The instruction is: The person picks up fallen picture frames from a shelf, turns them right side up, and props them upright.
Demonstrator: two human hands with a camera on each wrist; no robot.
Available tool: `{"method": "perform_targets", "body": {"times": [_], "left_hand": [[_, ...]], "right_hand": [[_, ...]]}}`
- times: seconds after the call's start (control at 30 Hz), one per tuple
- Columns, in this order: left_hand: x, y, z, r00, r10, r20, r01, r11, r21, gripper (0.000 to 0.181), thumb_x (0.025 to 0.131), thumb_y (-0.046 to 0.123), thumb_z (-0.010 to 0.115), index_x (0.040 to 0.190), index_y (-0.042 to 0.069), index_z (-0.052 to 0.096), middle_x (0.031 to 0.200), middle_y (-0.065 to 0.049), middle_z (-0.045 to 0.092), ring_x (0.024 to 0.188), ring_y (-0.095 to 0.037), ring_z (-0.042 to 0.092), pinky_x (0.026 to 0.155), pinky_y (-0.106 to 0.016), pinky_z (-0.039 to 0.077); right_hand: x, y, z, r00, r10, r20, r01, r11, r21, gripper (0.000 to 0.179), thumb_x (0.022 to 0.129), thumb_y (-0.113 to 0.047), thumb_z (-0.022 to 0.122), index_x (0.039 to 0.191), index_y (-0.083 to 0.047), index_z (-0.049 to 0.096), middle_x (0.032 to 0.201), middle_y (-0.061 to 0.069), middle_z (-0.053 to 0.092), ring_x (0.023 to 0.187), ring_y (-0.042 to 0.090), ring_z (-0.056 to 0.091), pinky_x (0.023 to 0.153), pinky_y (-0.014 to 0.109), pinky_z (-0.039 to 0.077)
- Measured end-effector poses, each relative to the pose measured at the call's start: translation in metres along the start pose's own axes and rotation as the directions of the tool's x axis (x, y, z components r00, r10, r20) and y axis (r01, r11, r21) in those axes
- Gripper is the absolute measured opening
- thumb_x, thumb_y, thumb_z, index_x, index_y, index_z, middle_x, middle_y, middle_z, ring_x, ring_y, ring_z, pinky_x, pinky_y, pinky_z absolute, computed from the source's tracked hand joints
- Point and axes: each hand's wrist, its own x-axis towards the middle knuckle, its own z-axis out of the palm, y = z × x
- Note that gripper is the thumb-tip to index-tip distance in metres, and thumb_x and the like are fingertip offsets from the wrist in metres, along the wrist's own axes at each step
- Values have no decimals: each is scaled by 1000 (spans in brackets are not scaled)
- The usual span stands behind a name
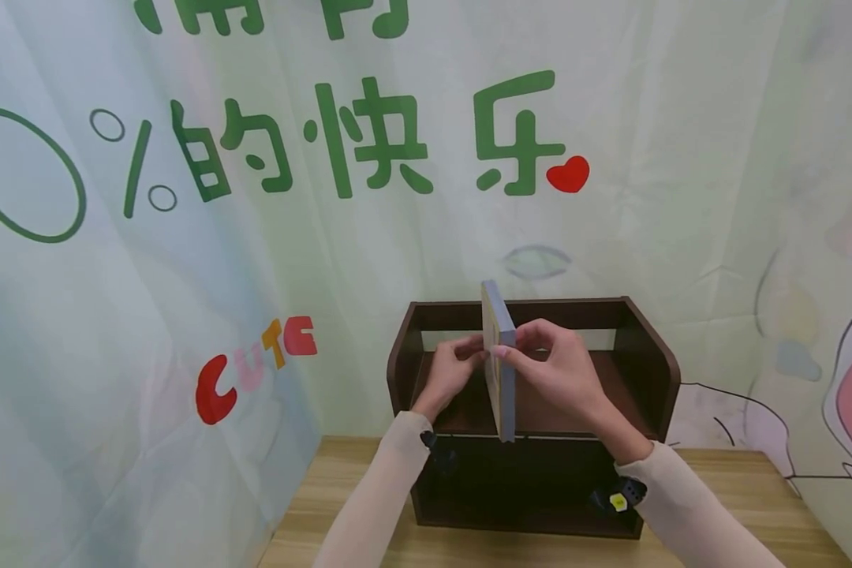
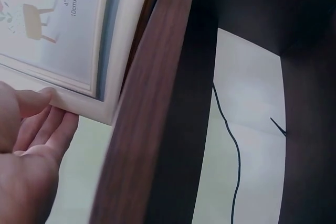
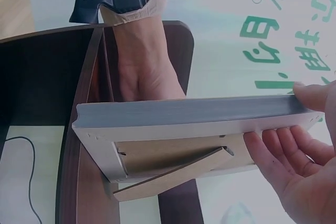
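Observation:
A picture frame (image 1: 507, 386) is upright, edge-on to the head view, over the upper level of a dark brown shelf unit (image 1: 561, 402). My left hand (image 1: 454, 369) pinches one side, thumb on the front and fingers behind, as the left wrist view shows. Its front (image 2: 105, 98) has a pale border and an insert printed with a size. My right hand (image 3: 299, 156) grips the opposite side, thumb on the edge and fingers against the back. A brown stand flap (image 3: 173, 176) sticks out from the back. Whether the frame's bottom touches the shelf, I cannot tell.
The shelf unit stands on a light wooden table (image 1: 341, 473), with a dark lower compartment (image 1: 518, 481) and raised side panels. Behind it hangs a printed cloth (image 1: 397, 252) with green characters. Dark straps (image 1: 628, 491) are on the wrists.

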Motion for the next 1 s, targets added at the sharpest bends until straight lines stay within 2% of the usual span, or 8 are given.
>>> {"method": "perform_targets", "body": {"times": [0.33, 0.43, 0.5, 0.6, 0.7, 0.8, 0.87, 1.0], "left_hand": [[-3, 10, -4, 998, 37, -58, -34, 998, 60, 33, 104, 17, 67, 135, 10, 71, 138, -11, 72, 126, -31, 69, 107, -48, 58], [-7, 24, -10, 992, 96, -78, -87, 991, 102, 35, 105, 20, 66, 138, 10, 69, 138, -11, 71, 127, -30, 69, 107, -47, 58], [-9, 36, -14, 983, 169, -75, -158, 978, 134, 36, 105, 20, 66, 138, 9, 68, 136, -12, 71, 126, -29, 69, 106, -46, 58], [-11, 52, -22, 946, 322, -47, -307, 931, 196, 35, 105, 18, 66, 138, 7, 67, 134, -14, 70, 124, -29, 70, 106, -44, 59], [-11, 67, -29, 880, 475, 1, -457, 846, 273, 37, 105, 18, 66, 139, 4, 66, 137, -15, 70, 127, -30, 68, 109, -45, 57], [-11, 79, -36, 828, 556, 78, -547, 768, 333, 41, 105, 19, 65, 144, 6, 64, 144, -13, 67, 136, -28, 63, 115, -47, 52], [-11, 86, -39, 810, 568, 145, -578, 733, 358, 46, 105, 21, 66, 148, 8, 60, 151, -11, 62, 144, -26, 58, 120, -46, 48], [-9, 96, -43, 791, 551, 266, -611, 692, 383, 53, 104, 25, 68, 153, 9, 55, 161, -9, 53, 152, -23, 49, 124, -43, 43]], "right_hand": [[-1, -1, -2, 1000, 5, -14, -5, 1000, 0, 25, 93, -29, 82, 106, -10, 74, 97, 6, 79, 91, 20, 74, 81, 29, 60], [-1, 0, -3, 1000, 3, -15, -3, 1000, -7, 25, 93, -30, 82, 106, -10, 73, 97, 5, 79, 91, 20, 74, 81, 29, 60], [-2, 0, -4, 1000, 0, -16, -1, 1000, -7, 25, 92, -30, 83, 105, -11, 73, 96, 5, 79, 91, 19, 74, 81, 29, 60], [-1, 0, -4, 1000, -8, -20, 8, 1000, -2, 25, 92, -29, 83, 105, -10, 74, 96, 5, 79, 90, 19, 75, 80, 29, 60], [-1, 0, -4, 1000, -17, -23, 17, 1000, 6, 25, 91, -28, 84, 105, -10, 74, 96, 5, 79, 90, 20, 75, 80, 28, 60], [-1, 0, -4, 999, -25, -23, 25, 1000, 11, 25, 91, -28, 84, 106, -10, 74, 96, 5, 79, 90, 20, 75, 80, 27, 60], [-1, 1, -4, 999, -32, -24, 32, 999, 12, 25, 91, -27, 84, 105, -9, 74, 96, 5, 79, 90, 20, 75, 79, 26, 60], [-1, 2, -2, 999, -46, -29, 47, 999, 25, 23, 90, -24, 85, 105, -9, 74, 95, 5, 79, 89, 19, 74, 79, 24, 60]]}}
